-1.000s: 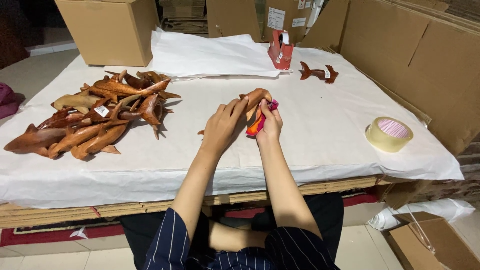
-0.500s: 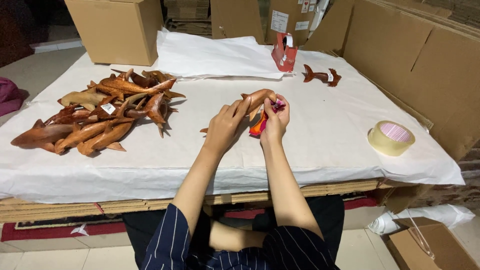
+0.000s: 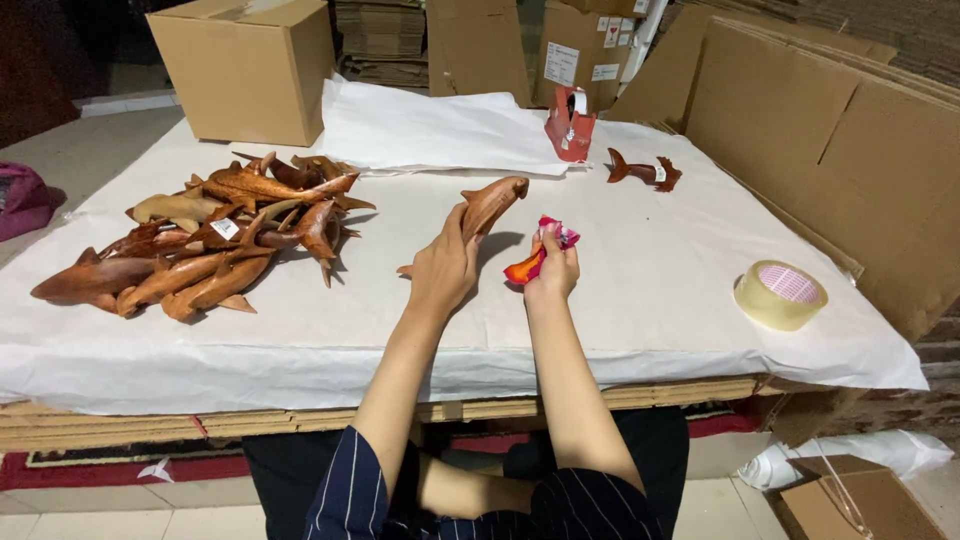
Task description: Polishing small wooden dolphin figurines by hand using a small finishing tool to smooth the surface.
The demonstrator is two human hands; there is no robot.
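A wooden dolphin (image 3: 488, 208) is clamped in the left hand (image 3: 443, 272), now drawn apart from the right hand (image 3: 553, 270), whose fingers are closed on an orange-pink tool (image 3: 533, 260); previously held together.

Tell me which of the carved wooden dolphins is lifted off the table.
The brown carved wooden dolphin gripped in the left hand, at the table's middle; the pile of wooden dolphins at left lies on the white paper.
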